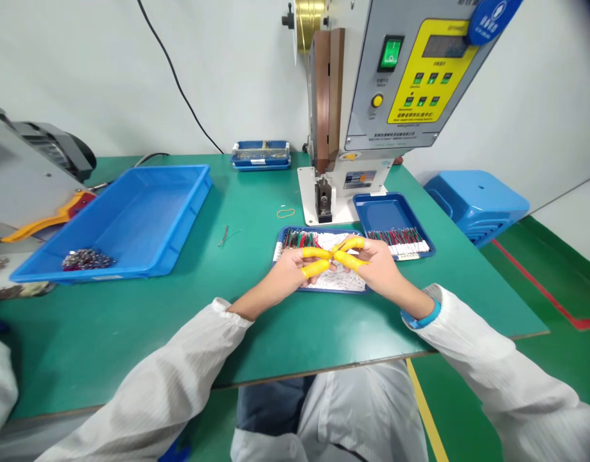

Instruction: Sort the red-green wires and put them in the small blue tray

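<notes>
My left hand (299, 266) and my right hand (366, 260) meet fingertip to fingertip above a shallow blue tray (323, 292). Yellow finger cots cover the thumbs and forefingers of both hands. Each hand is closed in a pinch, but whatever lies between the tips is too small to make out. Under my hands, the tray holds red, green and black wires (299, 239) beside many white pieces. A second blue tray (384, 208) adjoins it at the right, with a row of similar wires (400, 237) along its near side.
Behind the trays stands a crimping machine (343, 102). A large blue bin (145, 199) with small metal parts (87, 259) sits at left, beside another machine (29, 167). A rubber band (286, 213) and wire scraps (223, 236) lie on the green table. A blue stool (477, 199) stands right.
</notes>
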{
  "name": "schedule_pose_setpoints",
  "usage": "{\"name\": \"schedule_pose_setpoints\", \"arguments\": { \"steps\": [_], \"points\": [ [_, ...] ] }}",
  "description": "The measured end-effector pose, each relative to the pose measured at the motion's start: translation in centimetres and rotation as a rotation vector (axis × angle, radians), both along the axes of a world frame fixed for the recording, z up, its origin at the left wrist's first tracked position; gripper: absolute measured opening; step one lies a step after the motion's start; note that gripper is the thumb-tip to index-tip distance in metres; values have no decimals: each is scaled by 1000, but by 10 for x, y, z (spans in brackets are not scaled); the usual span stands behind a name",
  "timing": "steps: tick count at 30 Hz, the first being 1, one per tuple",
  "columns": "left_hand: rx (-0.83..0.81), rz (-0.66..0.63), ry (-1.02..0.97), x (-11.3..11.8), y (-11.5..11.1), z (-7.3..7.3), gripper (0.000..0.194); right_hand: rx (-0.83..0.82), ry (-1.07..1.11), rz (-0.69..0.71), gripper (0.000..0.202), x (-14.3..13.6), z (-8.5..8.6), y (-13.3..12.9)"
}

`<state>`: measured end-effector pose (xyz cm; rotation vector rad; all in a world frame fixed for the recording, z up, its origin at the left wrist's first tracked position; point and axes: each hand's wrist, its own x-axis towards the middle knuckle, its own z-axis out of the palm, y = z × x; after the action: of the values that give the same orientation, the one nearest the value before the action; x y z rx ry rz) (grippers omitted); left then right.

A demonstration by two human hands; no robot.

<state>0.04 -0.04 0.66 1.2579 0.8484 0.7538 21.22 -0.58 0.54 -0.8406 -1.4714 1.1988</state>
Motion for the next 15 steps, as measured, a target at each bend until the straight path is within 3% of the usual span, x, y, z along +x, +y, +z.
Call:
{"name": "schedule_pose_setpoints", "arguments": {
  "steps": [8, 15],
  "points": [
    [-22, 88, -42, 5, 0, 0, 45, 58, -13, 28, 13, -1, -6, 1],
    [9, 78, -40, 5, 1, -4, 41, 58, -25, 21, 13, -2, -7, 0]
  ]
}}
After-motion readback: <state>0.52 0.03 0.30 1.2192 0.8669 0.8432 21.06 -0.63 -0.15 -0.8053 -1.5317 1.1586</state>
